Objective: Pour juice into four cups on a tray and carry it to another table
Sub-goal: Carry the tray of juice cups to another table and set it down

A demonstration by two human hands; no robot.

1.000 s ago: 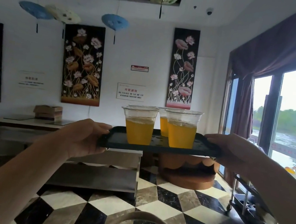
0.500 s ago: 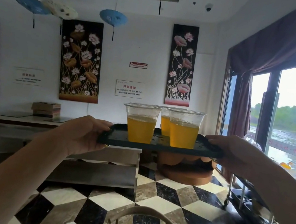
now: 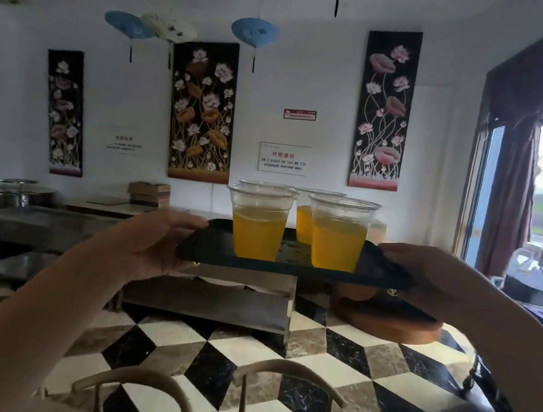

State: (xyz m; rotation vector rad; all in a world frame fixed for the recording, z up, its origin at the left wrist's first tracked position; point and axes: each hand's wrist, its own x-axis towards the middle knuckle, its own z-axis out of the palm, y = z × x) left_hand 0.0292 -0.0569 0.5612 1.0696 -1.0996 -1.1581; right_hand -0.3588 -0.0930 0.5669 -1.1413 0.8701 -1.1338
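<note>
I hold a black tray level at chest height in front of me. My left hand grips its left end and my right hand grips its right end. On the tray stand clear plastic cups of orange juice: one at the front left, one at the front right, and behind them a third showing juice. Only the rim of another cup peeks out at the back left.
Steel counters with a lower shelf run along the far wall to the left. A round wooden stand sits on the checkered floor under the tray. Two chair backs rise just below me. A cart stands by the window on the right.
My view has swung left and moved forward, so the window slid toward the right edge and a second chair back came into sight. The tray stays level in both hands.
</note>
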